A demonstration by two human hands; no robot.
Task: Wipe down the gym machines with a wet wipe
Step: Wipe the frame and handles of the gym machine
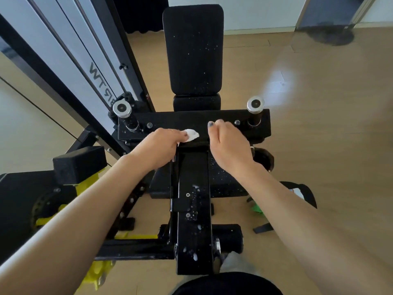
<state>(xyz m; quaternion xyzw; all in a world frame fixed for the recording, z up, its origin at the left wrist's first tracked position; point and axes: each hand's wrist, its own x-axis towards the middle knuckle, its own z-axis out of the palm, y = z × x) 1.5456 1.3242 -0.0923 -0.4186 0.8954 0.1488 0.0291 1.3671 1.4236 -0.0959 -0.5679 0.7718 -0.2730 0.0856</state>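
Crossbar [182, 121] being wiped: wipe [191, 135] pinched in left hand [160, 145]; right hand [228, 143] loosely curled, nothing held. Next judged: foam-spotted beam [192, 209] swept clean.

We see a wood floor [319, 145] in a light brown color. A bright patch of light [278, 79] shines on it. A white wall [255, 11] stands at the far end. Beside it on the right we see a dark doorway [331, 11]. A dark round shadow [331, 36] lies there.
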